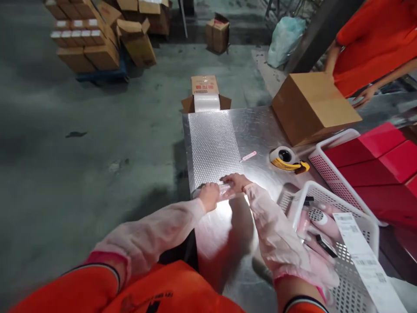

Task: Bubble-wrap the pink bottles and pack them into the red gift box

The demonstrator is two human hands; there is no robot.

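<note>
A long strip of bubble wrap [213, 143] runs along the metal table from a box at its far edge toward me. At its near end lies a bubble-wrapped roll [224, 190], and what is inside it I cannot make out. My left hand [209, 195] is closed over the left end of this roll. My right hand [236, 183] grips the right end, its fingers curled over the top. A pink cutter [249, 156] lies on the table just beyond my right hand. White sleeve covers reach to both wrists.
A tape dispenser [286, 159] stands right of the wrap. Farther right are a white basket [309, 191] of pink items with a label strip [361, 256], red boxes [374, 161] and a large carton [312, 104]. A co-worker [374, 48] stands behind the carton.
</note>
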